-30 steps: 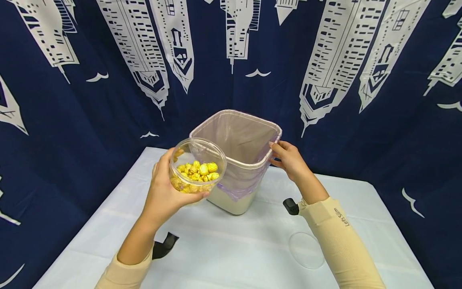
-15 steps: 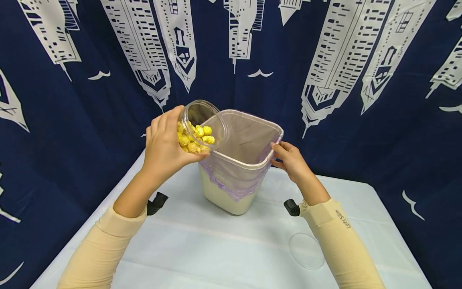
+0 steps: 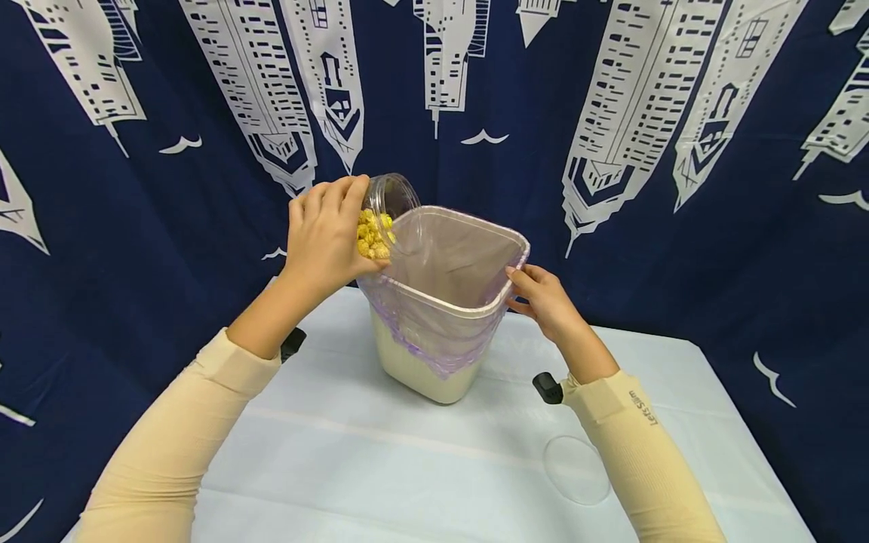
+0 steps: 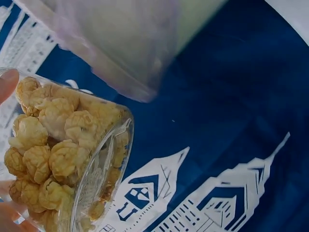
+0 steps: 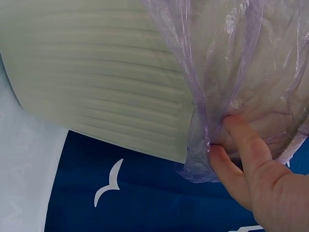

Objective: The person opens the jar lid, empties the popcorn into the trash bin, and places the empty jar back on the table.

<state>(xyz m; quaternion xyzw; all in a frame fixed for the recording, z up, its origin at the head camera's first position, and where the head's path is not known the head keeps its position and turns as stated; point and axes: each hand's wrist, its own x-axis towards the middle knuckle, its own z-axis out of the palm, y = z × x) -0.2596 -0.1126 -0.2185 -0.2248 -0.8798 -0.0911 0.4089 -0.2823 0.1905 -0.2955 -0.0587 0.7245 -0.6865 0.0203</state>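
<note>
My left hand (image 3: 324, 240) grips a clear plastic jar (image 3: 396, 197), tipped sideways with its mouth over the left side of a trash can (image 3: 424, 366). Yellow popcorn (image 3: 372, 237) lies inside the jar; in the left wrist view the pieces (image 4: 55, 140) are piled against its clear wall. A translucent purple trash bag (image 3: 434, 332) lines the can and is folded down over its rim. At the can's right rim, my right hand (image 3: 548, 303) pinches the edge, thumb on top. In the right wrist view its fingers (image 5: 248, 145) press the bag from outside.
A thin clear round lid (image 3: 577, 470) lies on the white-covered table (image 3: 380, 467), near my right forearm. Behind the table hangs a dark blue curtain (image 3: 502, 181) with white building prints.
My left hand has lifted the jar and moved it forward, turning it from mouth-up to sideways over the can's rim. The right hand has kept its hold on the rim.
</note>
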